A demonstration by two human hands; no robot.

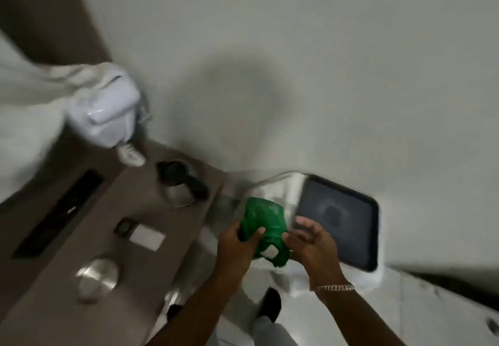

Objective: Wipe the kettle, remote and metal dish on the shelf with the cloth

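centrally, green cloth [263, 226], crumpled and soft, held in the air off the right end of the brown shelf [89, 240]. left hand [237, 240] grips its left side, thumb over the fabric; right hand [310, 240] touches its right edge with fingers loosely spread. on the shelf: steel kettle [179, 183] with black lid, small dark remote [124, 227] beside a white card [147, 237], round brushed metal dish [97, 278]. dark rounded tray [337, 221] behind the hands. gold bracelet [334, 287] on the right wrist.
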